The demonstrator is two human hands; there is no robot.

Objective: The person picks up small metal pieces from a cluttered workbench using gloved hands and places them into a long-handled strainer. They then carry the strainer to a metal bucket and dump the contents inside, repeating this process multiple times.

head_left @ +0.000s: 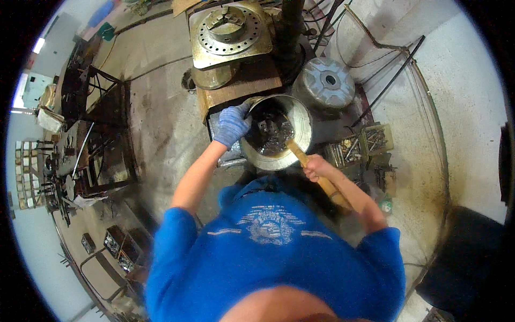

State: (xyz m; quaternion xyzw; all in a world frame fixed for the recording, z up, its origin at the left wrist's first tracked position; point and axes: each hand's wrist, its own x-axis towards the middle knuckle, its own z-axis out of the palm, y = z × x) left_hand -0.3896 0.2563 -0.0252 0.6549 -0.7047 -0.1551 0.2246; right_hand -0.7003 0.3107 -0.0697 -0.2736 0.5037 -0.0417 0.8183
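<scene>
A round metal bucket (304,121) is in front of me, with dark, wet-looking metal pieces (271,129) inside. My left hand (234,124), in a blue-grey glove, is closed on the bucket's left rim. My right hand (318,167) is bare and wrapped round a flat, pale wooden stick (298,152). One end of the stick reaches over the near right rim into the bucket, among the dark contents. Its other end runs back under my right forearm. I cannot tell whether anything is fixed to the end in the bucket.
Beyond the bucket stands a machine table (257,45) with a round chuck (228,24). A grey metal drum (324,83) is at the far right of the bucket. Boxes of metal parts (370,140) lie to the right. A dark metal rack (102,145) stands at left.
</scene>
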